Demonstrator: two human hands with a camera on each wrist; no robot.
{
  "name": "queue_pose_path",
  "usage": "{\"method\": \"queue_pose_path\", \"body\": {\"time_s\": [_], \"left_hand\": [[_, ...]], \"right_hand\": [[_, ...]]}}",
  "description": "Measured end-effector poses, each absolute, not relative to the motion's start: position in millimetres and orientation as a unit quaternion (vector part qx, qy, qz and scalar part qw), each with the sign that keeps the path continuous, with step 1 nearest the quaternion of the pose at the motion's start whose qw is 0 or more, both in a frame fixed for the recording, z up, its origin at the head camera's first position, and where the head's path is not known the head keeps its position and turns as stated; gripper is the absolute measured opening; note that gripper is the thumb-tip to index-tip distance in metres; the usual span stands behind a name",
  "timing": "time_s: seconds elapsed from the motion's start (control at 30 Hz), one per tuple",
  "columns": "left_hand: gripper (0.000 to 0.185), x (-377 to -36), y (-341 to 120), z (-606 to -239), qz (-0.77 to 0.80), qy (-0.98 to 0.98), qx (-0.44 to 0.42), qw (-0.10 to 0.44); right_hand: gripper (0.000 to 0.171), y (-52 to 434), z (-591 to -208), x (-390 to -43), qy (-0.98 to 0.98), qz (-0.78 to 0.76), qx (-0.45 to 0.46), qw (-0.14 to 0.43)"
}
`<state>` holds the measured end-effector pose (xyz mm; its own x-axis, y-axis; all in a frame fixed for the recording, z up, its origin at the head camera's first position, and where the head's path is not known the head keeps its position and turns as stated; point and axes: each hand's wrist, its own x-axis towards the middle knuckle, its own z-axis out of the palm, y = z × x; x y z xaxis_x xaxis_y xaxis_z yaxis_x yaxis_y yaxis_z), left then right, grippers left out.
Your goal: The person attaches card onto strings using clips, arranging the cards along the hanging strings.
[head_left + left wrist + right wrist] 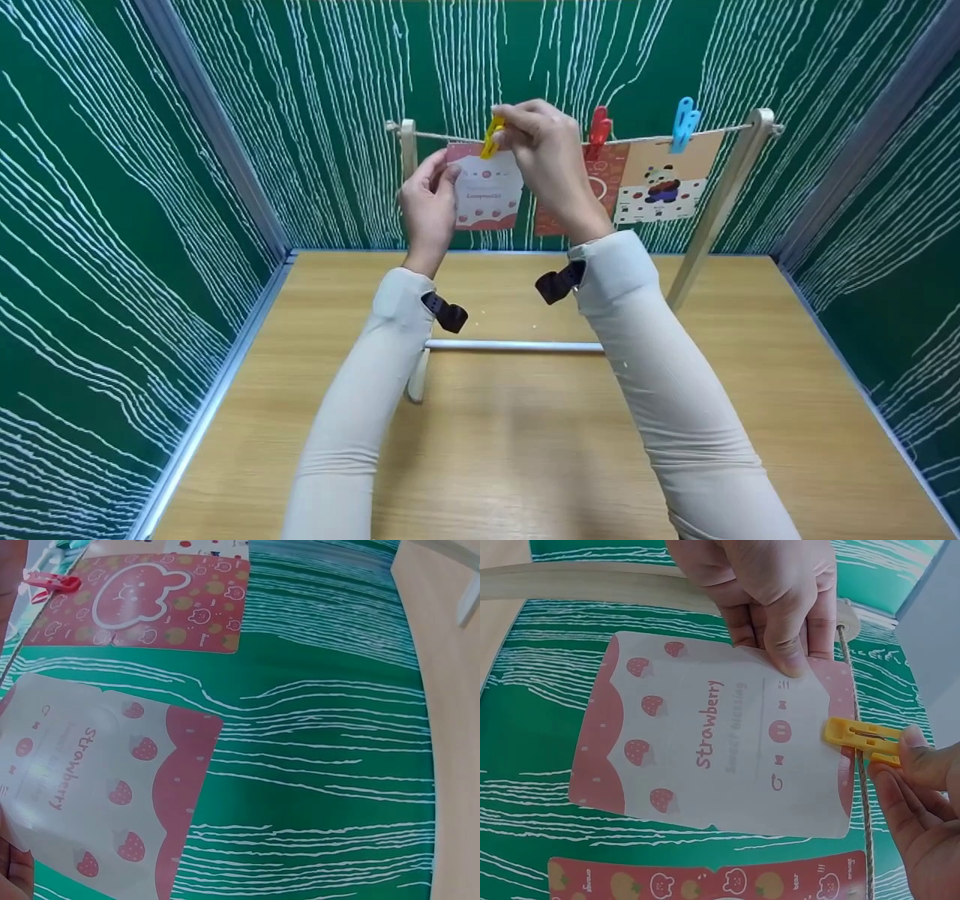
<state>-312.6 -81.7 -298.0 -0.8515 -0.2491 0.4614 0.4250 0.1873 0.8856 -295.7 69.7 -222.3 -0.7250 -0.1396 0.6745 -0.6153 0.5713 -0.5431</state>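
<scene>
Left hand [429,201] pinches the top edge of the pink-and-white strawberry-print card [486,191], thumb in front, fingers behind, keeping it flat against the thin twine line [637,139] so it doesn't swing. Right hand [541,154] grips the tail of the yellow plastic clothespin [492,136]; its nose sits over the card's top edge and the twine, by the right wrist view [859,738]. The card hangs at the left end of the line, just beside the pale wooden post [408,150]. Further right, the red bear-print card [600,184] under a red clothespin [598,129] and the panda card [664,187] under a blue clothespin [684,124] hang the same way. The frame stands on the wooden tabletop [525,435].
</scene>
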Motion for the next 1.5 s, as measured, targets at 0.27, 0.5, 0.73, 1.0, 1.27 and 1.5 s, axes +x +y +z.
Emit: {"method": "queue_pose_path", "body": {"time_s": [0.27, 0.5, 0.73, 1.0, 1.27, 1.5], "left_hand": [[0.033, -312.3, -83.8, -300.4, -0.638, -0.721, -0.061, 0.264], [0.034, -313.5, -85.9, -304.2, -0.634, -0.721, -0.07, 0.269], [0.034, -313.8, -87.9, -308.2, -0.639, -0.721, -0.079, 0.257], [0.034, -311.7, -88.4, -311.2, -0.633, -0.725, -0.103, 0.25], [0.035, -300.4, -86.5, -302.6, -0.636, -0.723, -0.11, 0.247], [0.039, -289.7, -86.5, -295.8, -0.639, -0.72, -0.113, 0.246]], "right_hand": [[0.03, 64.5, -224.3, -295.4, -0.848, 0.381, 0.239, 0.281], [0.035, 62.7, -224.3, -292.1, -0.85, 0.385, 0.244, 0.263], [0.038, 61.2, -229.8, -292.2, -0.842, 0.405, 0.244, 0.259], [0.039, 61.9, -235.8, -294.3, -0.829, 0.419, 0.252, 0.271], [0.036, 63.7, -241.9, -295.2, -0.796, 0.454, 0.27, 0.297], [0.032, 68.0, -245.5, -290.9, -0.774, 0.451, 0.289, 0.336]]}}
